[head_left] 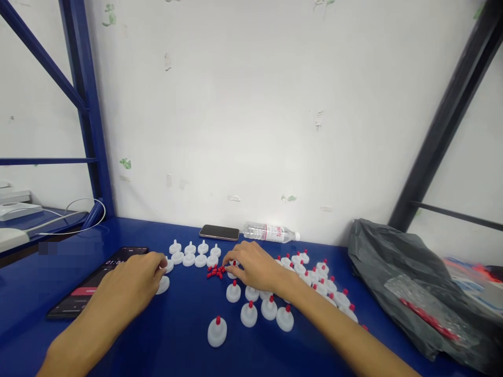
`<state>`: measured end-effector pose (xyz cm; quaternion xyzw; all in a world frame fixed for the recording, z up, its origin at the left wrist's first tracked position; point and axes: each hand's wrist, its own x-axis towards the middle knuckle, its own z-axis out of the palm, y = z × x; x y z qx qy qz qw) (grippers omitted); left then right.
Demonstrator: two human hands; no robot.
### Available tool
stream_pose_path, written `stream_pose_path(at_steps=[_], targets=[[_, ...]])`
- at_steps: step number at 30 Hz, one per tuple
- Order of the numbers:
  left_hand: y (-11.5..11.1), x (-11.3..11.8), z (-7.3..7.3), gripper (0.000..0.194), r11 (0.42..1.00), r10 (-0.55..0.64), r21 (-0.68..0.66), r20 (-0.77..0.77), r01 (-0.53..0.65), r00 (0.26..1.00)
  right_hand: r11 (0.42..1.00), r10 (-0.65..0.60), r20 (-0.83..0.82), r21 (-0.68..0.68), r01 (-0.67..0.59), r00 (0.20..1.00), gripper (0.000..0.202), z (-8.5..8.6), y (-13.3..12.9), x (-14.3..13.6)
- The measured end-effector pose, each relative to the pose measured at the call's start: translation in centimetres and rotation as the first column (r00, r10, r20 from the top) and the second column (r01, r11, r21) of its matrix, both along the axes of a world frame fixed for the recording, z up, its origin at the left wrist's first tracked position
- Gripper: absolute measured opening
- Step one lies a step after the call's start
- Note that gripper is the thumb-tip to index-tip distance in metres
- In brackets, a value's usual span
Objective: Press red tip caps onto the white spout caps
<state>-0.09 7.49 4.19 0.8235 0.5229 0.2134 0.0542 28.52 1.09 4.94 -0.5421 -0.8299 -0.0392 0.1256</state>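
"Bare forearms [94,330] come nearest us, and between them one red-tipped white cap [217,335] stands alone on the blue table [165,345]."

"Where are the loose red tips [216,271]?"

"In a small heap, just beside the right hand [255,264]. Its fingers are bent, thumb and forefinger close together; I can't tell whether they pinch anything."

"How about the left hand [135,275]?"

"Curled, fingertips at a bare white cap [170,267]. Whether it has hold of it, I can't tell."

"More bare white caps [189,259] stand in two rows left of the heap."

"And plenty of red-tipped caps [320,287] crowd beyond the right forearm."

"I see a lit phone [74,298] partly hidden by the left arm, and a dark phone [219,232] at the back, beside a clear bottle [267,232] on its side."

"Over on the right, a black bag [381,272], with a clear packet [432,303] of red pieces on it. White wall [243,104] behind everything."
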Motion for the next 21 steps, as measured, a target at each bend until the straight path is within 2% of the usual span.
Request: stream_pose_path(at_steps=[6, 9, 15, 21], targets=[[-1.4, 1.4, -0.6, 0.03, 0.98, -0.138, -0.147, -0.007, 0.136, 0.99, 0.999, 0.042, 0.101, -0.009, -0.041, 0.994, 0.016, -0.7, 0.3, -0.3], [-2.2, 2.1, -0.6, 0.028, 0.973, -0.14, -0.198, -0.095, 0.119, 0.986, 0.999, 0.048, 0.124, -0.016, -0.046, 0.991, 0.012, -0.8, 0.5, -0.3], [-2.9, 3.2, -1.0, 0.028, 0.977, -0.143, -0.178, -0.156, 0.115, 0.977, 0.998, 0.062, 0.149, -0.006, -0.061, 0.987, 0.01, -1.2, 0.7, -0.2], [-2.4, 3.2, -1.5, 0.032, 0.986, -0.125, -0.136, -0.194, 0.099, 0.973, 0.998, 0.068, 0.161, -0.012, -0.067, 0.985, 0.011, -1.5, 1.1, -0.1]])
